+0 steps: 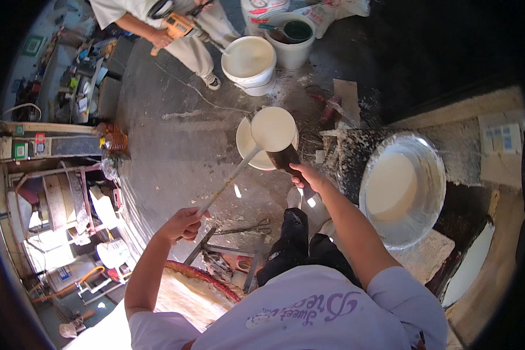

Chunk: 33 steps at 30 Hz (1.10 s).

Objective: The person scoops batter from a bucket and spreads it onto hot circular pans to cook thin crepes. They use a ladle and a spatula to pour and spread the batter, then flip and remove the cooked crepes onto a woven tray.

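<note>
My left hand (184,226) is closed round a long pale stick (227,182), which slants up to the ladle and the bucket at the centre. My right hand (308,178) grips the dark handle (283,156) of a round ladle (272,128) filled to near the rim with cream-white liquid. The ladle is over a white bucket (245,139), hiding much of it; whether it rests on the rim I cannot tell. To the right, a large basin (431,175) with a plastic-like lining holds more pale liquid.
At the top, a co-worker (163,38) holds a power mixer (179,26) in a white bucket (248,79). Another bucket (289,55) and sacks (326,11) stand beside it. Cluttered shelves (64,76) line the left. A cord (216,108) and a metal frame (216,256) are on the floor.
</note>
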### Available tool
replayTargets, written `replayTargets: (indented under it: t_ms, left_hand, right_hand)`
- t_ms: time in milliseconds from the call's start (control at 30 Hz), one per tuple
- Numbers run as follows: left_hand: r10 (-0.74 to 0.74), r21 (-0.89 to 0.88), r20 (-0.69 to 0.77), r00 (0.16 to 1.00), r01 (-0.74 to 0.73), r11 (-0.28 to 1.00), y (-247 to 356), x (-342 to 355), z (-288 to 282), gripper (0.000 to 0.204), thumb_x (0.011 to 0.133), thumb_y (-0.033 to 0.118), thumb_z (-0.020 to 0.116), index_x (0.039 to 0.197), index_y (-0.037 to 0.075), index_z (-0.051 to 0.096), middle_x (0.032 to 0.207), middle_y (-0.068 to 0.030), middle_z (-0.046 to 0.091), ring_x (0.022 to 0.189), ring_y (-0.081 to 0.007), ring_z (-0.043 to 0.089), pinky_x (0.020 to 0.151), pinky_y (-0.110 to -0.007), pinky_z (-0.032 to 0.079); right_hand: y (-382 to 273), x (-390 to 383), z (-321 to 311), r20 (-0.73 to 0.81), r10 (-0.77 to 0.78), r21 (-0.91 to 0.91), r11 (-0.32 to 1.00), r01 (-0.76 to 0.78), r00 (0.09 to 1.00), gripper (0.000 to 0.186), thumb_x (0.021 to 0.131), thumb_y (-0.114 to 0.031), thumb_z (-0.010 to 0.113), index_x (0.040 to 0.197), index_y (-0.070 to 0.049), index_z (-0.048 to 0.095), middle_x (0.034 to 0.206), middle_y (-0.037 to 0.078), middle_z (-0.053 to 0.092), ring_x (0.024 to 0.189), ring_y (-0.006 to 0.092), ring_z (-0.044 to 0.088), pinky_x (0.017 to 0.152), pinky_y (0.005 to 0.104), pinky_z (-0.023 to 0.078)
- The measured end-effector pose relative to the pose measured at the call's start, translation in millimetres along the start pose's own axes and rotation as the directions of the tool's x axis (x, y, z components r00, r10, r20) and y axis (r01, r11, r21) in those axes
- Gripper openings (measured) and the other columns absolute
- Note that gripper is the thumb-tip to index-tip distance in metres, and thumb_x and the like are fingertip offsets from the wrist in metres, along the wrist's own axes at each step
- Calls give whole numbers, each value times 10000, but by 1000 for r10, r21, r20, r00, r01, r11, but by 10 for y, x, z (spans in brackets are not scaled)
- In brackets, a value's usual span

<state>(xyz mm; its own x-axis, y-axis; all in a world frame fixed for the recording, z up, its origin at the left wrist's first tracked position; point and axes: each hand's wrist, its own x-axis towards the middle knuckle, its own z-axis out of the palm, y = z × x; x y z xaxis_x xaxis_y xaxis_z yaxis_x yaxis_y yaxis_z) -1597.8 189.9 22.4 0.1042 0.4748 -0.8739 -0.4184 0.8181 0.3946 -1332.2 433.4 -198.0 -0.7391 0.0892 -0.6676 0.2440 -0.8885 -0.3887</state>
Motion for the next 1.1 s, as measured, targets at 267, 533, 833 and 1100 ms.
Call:
replayTargets:
  t_ms: [267,533,833,1100]
  left_hand:
    - [-27,47,139,990,21,999,-122,-334,1085,246,902,249,497,1042,50,523,519,87,226,398,-24,171,369,-205,149]
    - [-78,-81,251,965,101,992,-1012,542,2613,368,866,373,524,1059,59,526,509,67,287,380,-39,260,350,-208,236]
    - [673,925,34,739,-278,259,-1283,1493,3356,417,782,399,592,951,18,584,634,-174,562,601,-333,577,531,-383,429]
    - [696,883,-18,718,-315,348,-805,1129,3333,288,814,232,614,1015,26,596,550,-33,467,509,-91,401,483,-261,354]
  right_hand:
    - [334,-2093,-451,-317,-249,-191,962,195,915,152,800,-143,554,871,-44,463,526,30,464,384,116,424,355,271,331]
    - [1472,-3720,-747,-576,-387,-152,916,371,720,542,717,24,519,1177,-65,248,690,85,491,499,174,520,428,290,431]
    - [1508,-3291,-1706,-824,-286,-84,916,393,490,866,729,-46,483,1391,-177,-61,579,69,447,398,163,454,324,294,353]
    - [838,-2035,-2484,-920,-359,-354,933,60,158,850,675,-140,544,1380,-34,81,1088,273,533,992,388,534,858,406,417]
